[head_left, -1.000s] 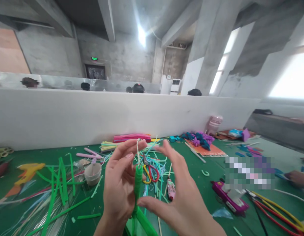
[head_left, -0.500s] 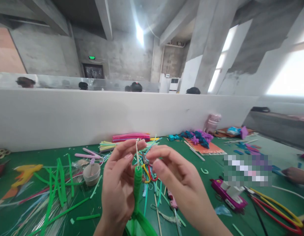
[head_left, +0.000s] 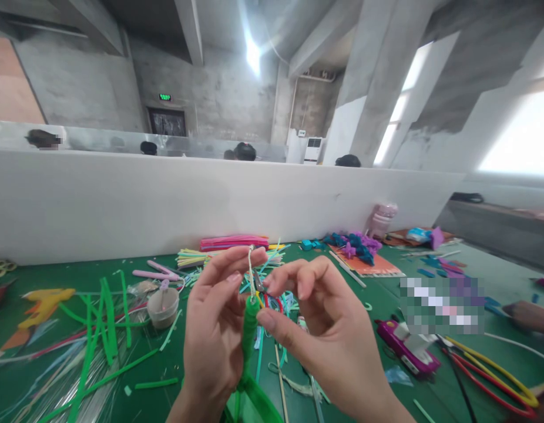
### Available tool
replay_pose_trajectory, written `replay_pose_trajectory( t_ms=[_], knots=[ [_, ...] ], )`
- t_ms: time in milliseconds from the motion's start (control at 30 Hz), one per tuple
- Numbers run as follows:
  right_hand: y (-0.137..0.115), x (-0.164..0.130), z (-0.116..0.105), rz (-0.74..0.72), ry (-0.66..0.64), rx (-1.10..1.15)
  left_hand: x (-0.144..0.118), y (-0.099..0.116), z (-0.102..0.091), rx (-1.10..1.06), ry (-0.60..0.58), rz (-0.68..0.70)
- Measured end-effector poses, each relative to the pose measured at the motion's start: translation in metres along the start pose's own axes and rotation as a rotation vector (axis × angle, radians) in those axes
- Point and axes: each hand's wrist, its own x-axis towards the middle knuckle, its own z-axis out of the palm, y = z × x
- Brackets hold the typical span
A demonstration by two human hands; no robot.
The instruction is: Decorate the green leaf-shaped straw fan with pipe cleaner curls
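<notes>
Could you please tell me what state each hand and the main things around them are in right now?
left hand: shut on green stem, fingertips pinching pale wire.
right hand: fingers curled, thumb touching green stem.
green stem: held upright.
pale wire: upright above stem.
small cup: upright on table.
purple glue gun: lying on table.

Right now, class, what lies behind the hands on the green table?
Behind the left hand and right hand, which hold a green stem, lie scissors and loose strips on the table. The hands cover most of the scissors.
</notes>
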Motion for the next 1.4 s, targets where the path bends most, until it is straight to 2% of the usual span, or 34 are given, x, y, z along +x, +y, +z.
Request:
replay_pose_trajectory(
  t_ms=[433, 700, 1033, 1400],
  knots=[
    [-0.011, 0.008, 0.006, -0.028, 0.025, 0.127, -0.001, 0.0, 0.001, -0.024, -0.005, -0.021],
    [-0.011, 0.008, 0.006, 0.012, 0.003, 0.203, -0.001, -0.001, 0.0, -0.003, -0.007, -0.009],
    [-0.014, 0.01, 0.007, -0.008, 0.017, 0.202, -0.002, 0.0, 0.0, -0.031, -0.009, -0.031],
    [-0.01, 0.013, 0.006, 0.07, -0.019, 0.352, 0.001, 0.0, 0.002, -0.042, -0.009, -0.023]
  ],
)
